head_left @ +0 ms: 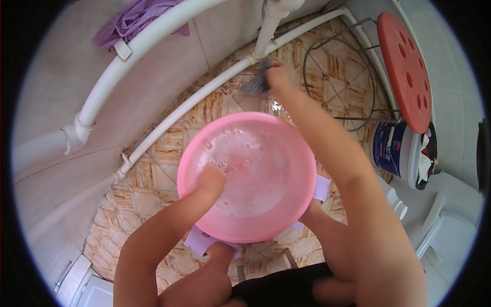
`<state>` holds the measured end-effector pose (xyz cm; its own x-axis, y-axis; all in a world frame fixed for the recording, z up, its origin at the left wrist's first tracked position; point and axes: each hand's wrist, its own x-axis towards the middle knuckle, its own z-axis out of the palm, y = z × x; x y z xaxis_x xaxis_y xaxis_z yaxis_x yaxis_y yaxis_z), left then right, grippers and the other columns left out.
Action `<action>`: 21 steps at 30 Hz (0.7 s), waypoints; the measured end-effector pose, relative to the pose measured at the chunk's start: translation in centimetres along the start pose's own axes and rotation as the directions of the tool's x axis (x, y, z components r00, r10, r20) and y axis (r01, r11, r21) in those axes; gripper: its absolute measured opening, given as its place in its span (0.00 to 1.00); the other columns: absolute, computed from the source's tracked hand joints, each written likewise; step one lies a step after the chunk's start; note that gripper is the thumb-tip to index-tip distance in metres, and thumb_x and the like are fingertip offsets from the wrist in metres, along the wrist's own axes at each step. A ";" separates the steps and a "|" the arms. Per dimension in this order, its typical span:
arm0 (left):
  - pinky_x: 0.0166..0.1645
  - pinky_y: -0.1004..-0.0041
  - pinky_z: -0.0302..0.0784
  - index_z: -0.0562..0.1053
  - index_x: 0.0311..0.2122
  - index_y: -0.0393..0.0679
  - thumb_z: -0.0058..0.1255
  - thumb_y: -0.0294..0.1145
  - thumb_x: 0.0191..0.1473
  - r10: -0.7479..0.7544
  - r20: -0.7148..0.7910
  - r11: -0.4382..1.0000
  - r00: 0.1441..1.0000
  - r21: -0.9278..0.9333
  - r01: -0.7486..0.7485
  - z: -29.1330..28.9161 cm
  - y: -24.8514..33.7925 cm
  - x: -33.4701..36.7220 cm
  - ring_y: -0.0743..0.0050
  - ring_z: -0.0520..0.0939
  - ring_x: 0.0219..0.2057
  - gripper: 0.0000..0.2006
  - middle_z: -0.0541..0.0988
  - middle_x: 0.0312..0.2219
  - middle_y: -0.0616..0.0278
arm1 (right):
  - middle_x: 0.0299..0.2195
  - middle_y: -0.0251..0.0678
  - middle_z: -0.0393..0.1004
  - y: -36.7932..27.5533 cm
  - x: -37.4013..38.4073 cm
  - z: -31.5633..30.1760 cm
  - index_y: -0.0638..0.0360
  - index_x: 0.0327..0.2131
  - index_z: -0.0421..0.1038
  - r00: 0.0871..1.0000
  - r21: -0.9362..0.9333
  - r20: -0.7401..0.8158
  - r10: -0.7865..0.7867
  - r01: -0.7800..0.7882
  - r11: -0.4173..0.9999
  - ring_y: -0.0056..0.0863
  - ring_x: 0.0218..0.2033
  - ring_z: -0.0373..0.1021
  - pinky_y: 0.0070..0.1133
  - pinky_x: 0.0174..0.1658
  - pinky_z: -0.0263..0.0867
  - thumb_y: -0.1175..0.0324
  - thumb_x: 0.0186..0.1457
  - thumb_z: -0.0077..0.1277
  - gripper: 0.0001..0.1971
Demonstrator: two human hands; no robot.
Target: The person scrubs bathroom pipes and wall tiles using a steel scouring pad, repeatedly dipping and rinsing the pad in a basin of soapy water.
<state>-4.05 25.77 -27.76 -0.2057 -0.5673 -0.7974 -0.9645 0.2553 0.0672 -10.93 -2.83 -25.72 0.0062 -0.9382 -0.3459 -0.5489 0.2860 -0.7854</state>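
A round pink basin (186, 171) of cloudy, sudsy water (266, 171) stands on the floor between my feet. Into its left half dips my left hand (210, 180), with the fingers hidden under the water. Beyond the basin's far rim, low over the wet floor, my right hand (280, 81) is closed around a dark grey item (257, 83). Motion smears this item, so its kind cannot be made out. Below it, wet tiles glint.
White pipes (192, 97) run along the left wall, with a purple plastic bag (130, 23) over one. At right are a tipped red stool (406, 77) with metal legs and a bucket (396, 148) holding litter. Lilac slippers (321, 188) flank the basin.
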 end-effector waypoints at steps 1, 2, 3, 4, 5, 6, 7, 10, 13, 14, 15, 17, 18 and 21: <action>0.48 0.66 0.65 0.60 0.58 0.61 0.46 0.24 0.47 0.008 -0.013 1.000 1.000 0.007 -0.008 -0.4 0.0 0.3 0.65 0.75 0.44 0.31 0.73 0.45 0.61 | 0.34 0.48 0.75 2.0 4.5 -2.0 0.64 0.37 0.72 0.993 -0.001 -0.080 -0.091 0.092 0.996 0.39 0.39 0.72 0.29 0.41 0.66 0.76 0.44 0.46 0.14; 0.47 0.66 0.65 0.62 0.57 0.60 0.46 0.25 0.46 0.044 -0.115 0.999 0.992 -0.021 -0.047 -0.7 0.2 0.8 0.66 0.75 0.43 0.30 0.75 0.41 0.62 | 0.35 0.48 0.75 3.9 9.2 -4.1 0.64 0.38 0.72 0.970 -0.016 -0.162 -0.181 0.181 0.983 0.39 0.38 0.72 0.30 0.41 0.66 0.75 0.45 0.45 0.13; 0.47 0.66 0.65 0.63 0.56 0.59 0.46 0.25 0.46 0.051 -0.190 0.996 0.981 -0.064 -0.064 0.1 0.0 0.5 0.66 0.76 0.43 0.29 0.78 0.36 0.64 | 0.35 0.49 0.75 2.3 9.6 -4.8 0.64 0.38 0.72 0.967 0.171 -0.162 -0.195 0.222 0.960 0.40 0.37 0.72 0.30 0.40 0.66 0.76 0.46 0.46 0.13; 0.47 0.66 0.65 0.63 0.56 0.59 0.46 0.25 0.46 0.044 -0.180 0.995 0.983 -0.076 -0.058 0.5 0.0 0.1 0.66 0.76 0.43 0.29 0.78 0.36 0.64 | 0.35 0.49 0.75 0.4 9.3 -5.4 0.64 0.38 0.72 0.964 0.349 -0.170 -0.203 0.251 0.903 0.41 0.36 0.72 0.30 0.40 0.66 0.76 0.46 0.46 0.13; 0.47 0.66 0.65 0.63 0.55 0.59 0.47 0.25 0.46 0.037 -0.199 0.996 0.979 -0.071 -0.052 -0.2 0.1 0.1 0.66 0.76 0.42 0.28 0.78 0.35 0.64 | 0.35 0.49 0.75 0.2 10.1 -6.0 0.64 0.38 0.72 0.963 0.350 -0.180 -0.199 0.252 0.902 0.41 0.36 0.72 0.30 0.40 0.66 0.76 0.46 0.46 0.13; 0.47 0.66 0.65 0.64 0.54 0.58 0.47 0.25 0.45 0.031 -0.219 0.997 0.975 -0.065 -0.046 -0.8 0.3 0.1 0.65 0.77 0.41 0.28 0.78 0.33 0.64 | 0.35 0.49 0.74 -0.2 10.8 -6.5 0.65 0.37 0.72 0.935 0.261 -0.172 -0.310 0.347 0.901 0.42 0.35 0.71 0.30 0.40 0.66 0.76 0.46 0.48 0.12; 0.47 0.66 0.65 0.64 0.54 0.58 0.47 0.25 0.45 0.032 -0.221 0.997 0.975 -0.065 -0.047 0.0 0.2 0.7 0.65 0.77 0.41 0.28 0.78 0.33 0.64 | 0.35 0.48 0.73 -0.5 11.1 -6.0 0.65 0.37 0.72 0.896 0.170 -0.143 -0.419 0.440 0.882 0.43 0.35 0.70 0.31 0.40 0.65 0.75 0.46 0.49 0.12; 0.47 0.66 0.65 0.62 0.55 0.59 0.48 0.26 0.45 0.054 -0.221 0.997 0.974 -0.042 -0.064 1.5 0.2 2.0 0.66 0.77 0.40 0.29 0.78 0.34 0.64 | 0.35 0.46 0.70 1.9 10.4 -1.4 0.63 0.36 0.73 0.770 -0.217 -0.232 -0.595 0.555 0.803 0.45 0.35 0.68 0.32 0.40 0.65 0.74 0.47 0.49 0.10; 0.48 0.65 0.64 0.62 0.56 0.61 0.49 0.26 0.46 0.046 -0.114 0.986 0.992 -0.154 -0.063 -0.1 -0.3 0.2 0.66 0.75 0.43 0.29 0.75 0.40 0.62 | 0.36 0.46 0.68 1.1 3.7 1.3 0.59 0.38 0.73 0.698 -0.361 -0.238 -0.675 0.582 0.729 0.47 0.36 0.67 0.34 0.40 0.64 0.74 0.49 0.47 0.11; 0.49 0.64 0.63 0.61 0.57 0.61 0.49 0.27 0.46 0.049 -0.164 0.990 0.985 -0.121 -0.070 0.5 -0.4 0.1 0.66 0.73 0.46 0.30 0.73 0.43 0.61 | 0.36 0.46 0.68 0.7 3.9 0.8 0.59 0.38 0.73 0.697 -0.358 -0.237 -0.676 0.585 0.728 0.47 0.36 0.67 0.34 0.40 0.64 0.74 0.49 0.47 0.11; 0.51 0.64 0.62 0.60 0.57 0.62 0.49 0.28 0.46 0.052 -0.212 0.993 0.976 -0.089 -0.072 0.9 -0.5 0.0 0.66 0.71 0.49 0.31 0.71 0.46 0.60 | 0.35 0.46 0.68 0.5 4.3 -0.2 0.58 0.37 0.74 0.679 -0.403 -0.087 -0.729 0.645 0.649 0.47 0.36 0.67 0.35 0.40 0.64 0.73 0.49 0.47 0.10; 0.52 0.63 0.60 0.59 0.58 0.62 0.49 0.28 0.46 0.039 -0.218 0.998 0.975 -0.049 -0.051 0.1 0.0 0.2 0.64 0.69 0.51 0.32 0.70 0.48 0.59 | 0.35 0.47 0.68 -0.2 6.2 -3.5 0.58 0.36 0.74 0.646 -0.453 0.061 -0.761 0.697 0.556 0.48 0.37 0.67 0.36 0.40 0.64 0.73 0.49 0.46 0.10; 0.53 0.63 0.59 0.57 0.59 0.63 0.49 0.28 0.46 0.020 -0.214 1.000 0.977 -0.010 -0.022 -0.3 0.3 0.2 0.63 0.67 0.53 0.33 0.68 0.50 0.59 | 0.35 0.48 0.68 -0.8 7.8 -5.0 0.59 0.35 0.73 0.667 -0.524 0.084 -0.740 0.661 0.536 0.48 0.37 0.67 0.36 0.40 0.64 0.72 0.50 0.47 0.09; 0.54 0.63 0.59 0.54 0.61 0.61 0.49 0.27 0.46 0.069 -0.295 0.986 0.953 0.163 -0.021 -1.5 0.2 -0.5 0.61 0.66 0.54 0.35 0.68 0.50 0.60 | 0.34 0.48 0.69 -1.2 9.0 -5.7 0.60 0.32 0.73 0.677 -0.568 0.061 -0.734 0.628 0.532 0.48 0.37 0.67 0.36 0.40 0.65 0.69 0.50 0.47 0.08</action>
<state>-4.43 24.90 -26.42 -0.3116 -0.7537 -0.5786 -0.9200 0.3917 -0.0149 -14.94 -12.75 -24.95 0.4577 -0.8330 0.3109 -0.7627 -0.5475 -0.3442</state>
